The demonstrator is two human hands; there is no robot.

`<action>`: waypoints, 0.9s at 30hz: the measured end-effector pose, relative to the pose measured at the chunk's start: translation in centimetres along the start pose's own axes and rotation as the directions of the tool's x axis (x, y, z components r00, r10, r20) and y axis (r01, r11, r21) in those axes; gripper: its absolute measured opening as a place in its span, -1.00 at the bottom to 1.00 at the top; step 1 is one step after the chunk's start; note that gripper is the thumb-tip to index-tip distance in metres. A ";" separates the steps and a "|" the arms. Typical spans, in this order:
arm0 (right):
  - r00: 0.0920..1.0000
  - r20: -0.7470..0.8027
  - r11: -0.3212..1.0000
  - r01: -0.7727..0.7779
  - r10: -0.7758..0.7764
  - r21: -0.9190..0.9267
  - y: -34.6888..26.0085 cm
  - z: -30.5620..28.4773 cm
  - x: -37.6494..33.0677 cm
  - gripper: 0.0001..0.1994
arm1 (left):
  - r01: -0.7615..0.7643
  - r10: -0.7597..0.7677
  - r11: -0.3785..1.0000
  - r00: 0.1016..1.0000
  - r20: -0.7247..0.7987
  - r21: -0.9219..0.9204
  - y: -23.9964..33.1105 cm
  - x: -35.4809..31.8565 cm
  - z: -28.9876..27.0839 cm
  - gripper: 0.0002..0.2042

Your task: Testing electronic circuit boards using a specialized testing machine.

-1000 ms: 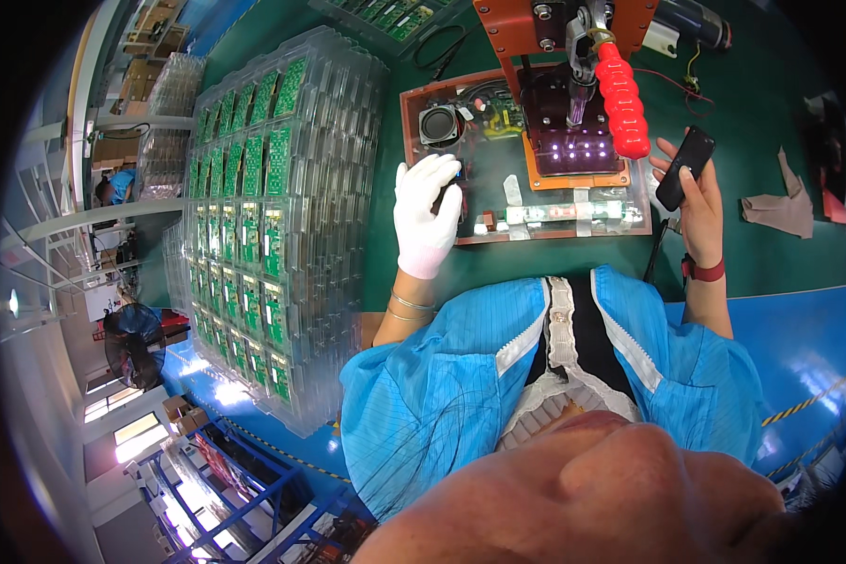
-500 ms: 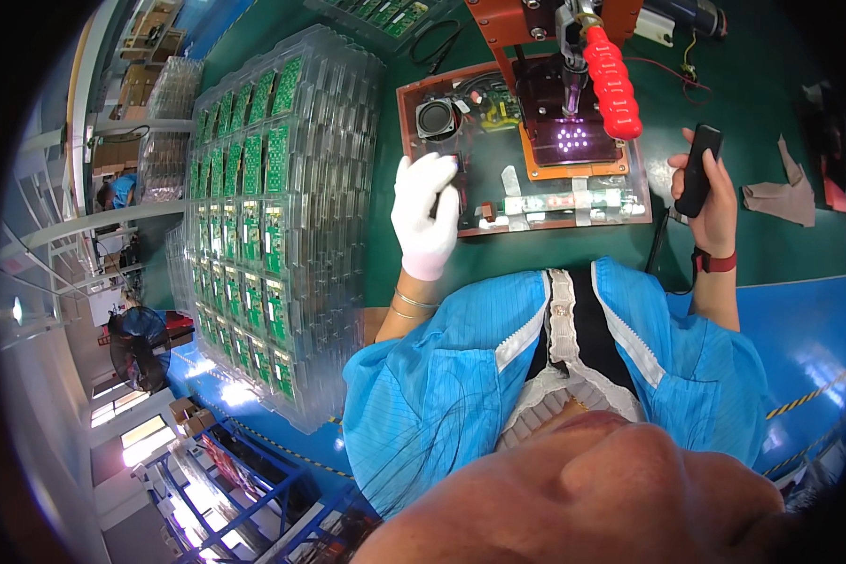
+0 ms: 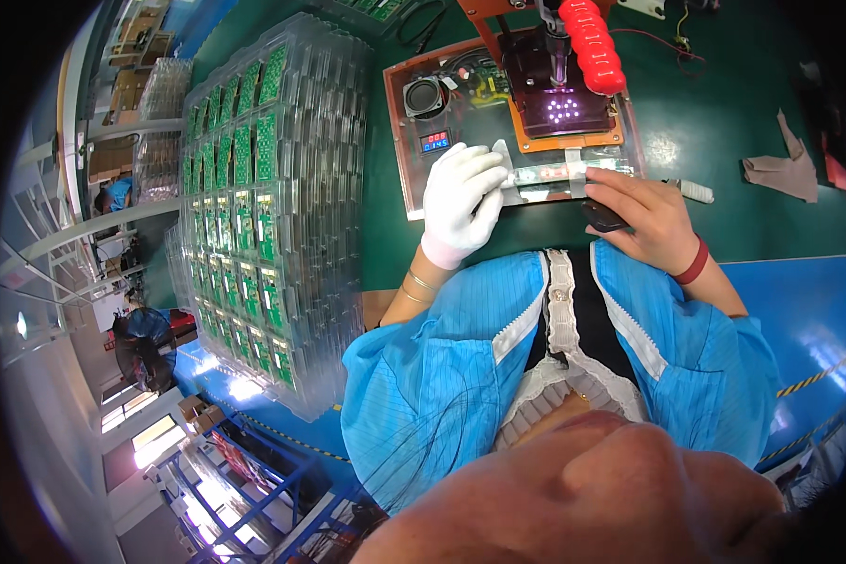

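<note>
My left hand (image 3: 462,202), in a white glove, hovers over the front left of a clear-topped box (image 3: 407,179). Its fingers are loosely bent and apart, with nothing visible in them, next to a strip of tape (image 3: 502,155). My bare right hand (image 3: 653,221) grips a black elongated handheld device (image 3: 603,216) at the box's front edge. Most of the device is hidden under the fingers. Just beyond it, a narrow circuit strip (image 3: 545,174) lies taped along the box's front. Behind stands an orange test fixture (image 3: 559,143) with a lit cluster of small lights and a red lever handle (image 3: 594,47).
Tall stacked clear trays of green circuit boards (image 3: 244,150) stand at my left. In the box sit a round speaker (image 3: 424,96) and a small digital meter (image 3: 435,141). A white cylinder (image 3: 696,192) and a beige cloth (image 3: 785,169) lie to the right on the green table.
My right hand has brought the black device leftward from the table's right to the box's front. My left hand has shifted right and nearer, uncovering the meter. The view has shifted slightly.
</note>
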State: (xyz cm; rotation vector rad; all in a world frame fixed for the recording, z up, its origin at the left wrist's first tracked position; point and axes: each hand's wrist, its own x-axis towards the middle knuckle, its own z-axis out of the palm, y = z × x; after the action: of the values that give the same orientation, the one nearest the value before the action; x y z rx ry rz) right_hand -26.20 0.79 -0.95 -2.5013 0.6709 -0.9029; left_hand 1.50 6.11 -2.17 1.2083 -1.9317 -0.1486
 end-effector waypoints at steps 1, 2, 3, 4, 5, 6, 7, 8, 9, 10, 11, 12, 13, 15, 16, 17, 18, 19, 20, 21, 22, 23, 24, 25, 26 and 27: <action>1.000 0.017 0.999 -0.005 0.005 -0.037 -0.1 0.2 0.0 -0.55 | 0.009 -0.009 1.000 1.000 0.001 -0.009 0.0 -0.1 -0.1 -0.74; 1.000 0.020 0.999 0.005 -0.004 -0.033 -0.1 0.3 0.0 -0.55 | 0.013 -0.013 1.000 1.000 -0.005 -0.001 0.1 -0.2 -0.2 -0.74; 1.000 0.027 0.999 -0.010 0.012 -0.053 -0.1 0.4 0.0 -0.55 | 0.014 -0.014 1.000 1.000 0.007 -0.007 0.1 -0.1 -0.2 -0.74; 0.999 0.034 0.997 -0.025 0.028 -0.073 -0.2 0.5 0.0 -0.56 | 0.014 -0.014 1.000 1.000 0.018 -0.012 0.0 0.0 -0.3 -0.74; 0.998 0.040 0.995 -0.041 0.045 -0.094 -0.2 0.6 0.0 -0.56 | 0.014 -0.014 1.000 0.999 0.030 -0.018 0.0 0.0 -0.3 -0.74; 0.997 0.045 0.992 -0.057 0.062 -0.115 -0.2 0.6 0.0 -0.56 | 0.015 -0.014 1.000 0.999 0.043 -0.025 0.0 0.1 -0.3 -0.73; 0.997 0.046 0.992 -0.055 0.060 -0.114 -0.3 0.6 0.1 -0.56 | 0.016 -0.015 1.000 0.999 0.042 -0.023 -0.1 0.1 -0.3 -0.73; 0.998 0.043 0.989 -0.045 0.051 -0.141 -0.5 0.6 0.2 -0.56 | 0.006 -0.005 1.000 0.999 0.038 -0.020 -0.1 0.2 -0.3 -0.73; 0.998 0.040 0.985 -0.035 0.043 -0.169 -0.6 0.5 0.3 -0.56 | -0.004 0.005 1.000 0.999 0.034 -0.016 -0.1 0.2 -0.2 -0.73; 0.999 0.037 0.980 -0.027 0.034 -0.196 -0.8 0.5 0.4 -0.56 | -0.015 0.015 1.000 0.999 0.031 -0.014 -0.1 0.2 -0.1 -0.73; 0.999 0.034 0.975 -0.019 0.027 -0.224 -0.9 0.5 0.4 -0.56 | -0.025 0.026 1.000 0.999 0.028 -0.011 0.0 0.2 0.0 -0.73; 0.999 0.032 0.974 -0.015 0.023 -0.224 -0.9 0.5 0.5 -0.56 | -0.027 0.027 1.000 0.999 0.026 -0.008 -0.1 0.3 0.1 -0.73; 0.999 0.026 0.979 -0.029 0.035 -0.201 -0.8 0.6 0.4 -0.57 | -0.049 0.049 0.999 0.998 0.025 0.004 -0.1 0.2 0.3 -0.73; 0.998 0.016 0.986 -0.055 0.058 -0.155 -0.7 0.8 0.3 -0.59 | -0.094 0.093 0.995 0.995 0.025 0.027 -0.1 0.1 0.7 -0.73; 0.997 0.012 0.989 -0.068 0.070 -0.132 -0.7 0.9 0.3 -0.60 | -0.115 0.114 0.993 0.993 0.026 0.039 -0.2 0.1 0.7 -0.73; 0.997 0.010 0.989 -0.069 0.071 -0.134 -0.6 0.9 0.2 -0.60 | -0.118 0.117 0.992 0.993 0.025 0.038 -0.2 0.2 0.7 -0.73; 0.997 0.010 0.990 -0.069 0.071 -0.125 -0.6 0.9 0.2 -0.61 | -0.124 0.121 0.990 0.992 0.047 0.068 -0.1 0.2 0.6 -0.73; 0.997 0.009 0.991 -0.070 0.072 -0.118 -0.6 0.8 0.1 -0.61 | -0.130 0.124 0.987 0.990 0.069 0.098 0.0 0.3 0.6 -0.73; 0.997 0.008 0.991 -0.072 0.073 -0.110 -0.6 0.8 0.1 -0.61 | -0.138 0.127 0.982 0.988 0.090 0.126 0.1 0.3 0.6 -0.73; 0.997 0.008 0.992 -0.073 0.075 -0.103 -0.6 0.7 0.0 -0.61 | -0.146 0.130 0.977 0.985 0.112 0.154 0.2 0.4 0.5 -0.73; 0.997 0.004 0.991 -0.076 0.077 -0.107 -0.5 0.7 0.0 -0.61 | -0.151 0.135 0.977 0.984 0.113 0.152 0.2 0.4 0.6 -0.73; 0.997 -0.003 0.993 -0.073 0.073 -0.098 -0.4 0.6 0.0 -0.61 | -0.146 0.130 0.979 0.985 0.111 0.142 0.1 0.4 0.6 -0.73; 0.998 -0.008 0.994 -0.069 0.069 -0.089 -0.4 0.6 0.0 -0.61 | -0.139 0.125 0.981 0.986 0.110 0.133 0.0 0.4 0.7 -0.72; 0.998 -0.014 0.995 -0.065 0.064 -0.079 -0.3 0.5 -0.1 -0.61 | -0.132 0.119 0.983 0.987 0.108 0.124 -0.1 0.3 0.7 -0.72; 0.998 -0.018 0.996 -0.060 0.059 -0.070 -0.3 0.5 -0.1 -0.60 | -0.124 0.112 0.985 0.988 0.106 0.116 -0.2 0.2 0.7 -0.72; 0.998 -0.020 0.996 -0.059 0.058 -0.071 -0.2 0.4 -0.1 -0.60 | -0.126 0.114 0.985 0.988 0.105 0.116 -0.3 0.1 0.7 -0.72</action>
State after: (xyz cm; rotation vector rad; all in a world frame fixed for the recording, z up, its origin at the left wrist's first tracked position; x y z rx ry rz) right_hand -25.91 1.10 -1.16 -2.5246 0.7910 -0.8962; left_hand 1.21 5.68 -2.68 1.1785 -2.1202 -0.0262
